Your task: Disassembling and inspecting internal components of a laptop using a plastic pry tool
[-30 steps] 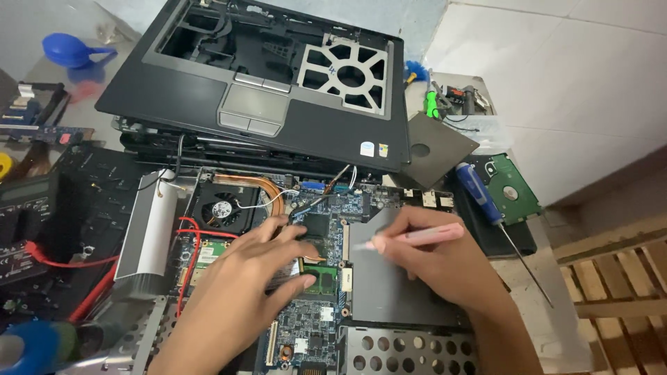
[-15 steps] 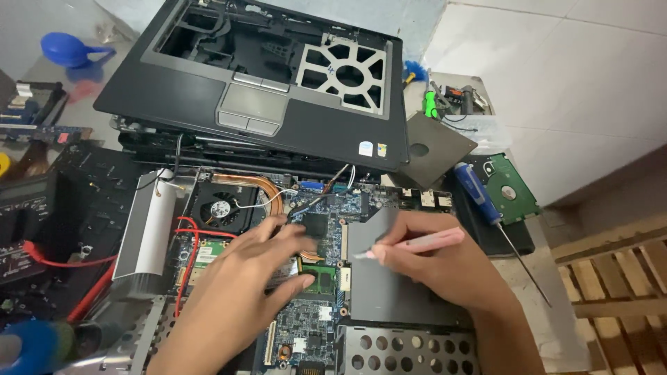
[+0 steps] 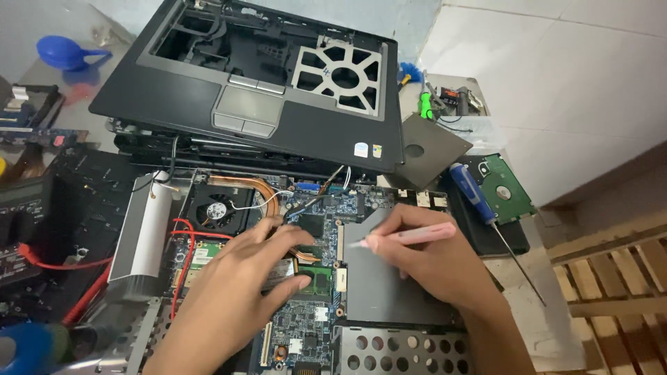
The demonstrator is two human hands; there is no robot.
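1. Here, a pink pen-like tool (image 3: 410,236) is pinched between the fingers of the right hand (image 3: 431,267), its tip pointed left at the laptop motherboard (image 3: 313,319).
2. A memory module (image 3: 316,280) on that board is pressed between the thumb and fingers of the left hand (image 3: 236,292), closed on its edges.
3. Just left of the tool tip, a copper heat pipe (image 3: 260,189) is seen curving to the cooling fan (image 3: 215,208).
4. Beyond the right hand, a blue screwdriver (image 3: 476,194) lies beside a bare hard drive (image 3: 504,184).
5. Above both hands, a stripped laptop palmrest (image 3: 257,90) is stacked.
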